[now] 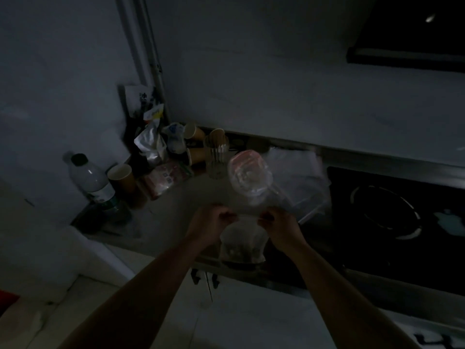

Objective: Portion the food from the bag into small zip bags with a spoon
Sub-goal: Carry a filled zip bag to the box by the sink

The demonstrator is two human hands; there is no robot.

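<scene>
In dim light, my left hand (210,222) and right hand (279,224) each pinched a top corner of a small zip bag (242,244), which hung over the surface's (201,190) front edge with dark food in its bottom. A clear bag (247,176) lay behind the hands, near mid-surface. A bottle (91,178) and cups (122,176) crowded the back-left corner.
</scene>
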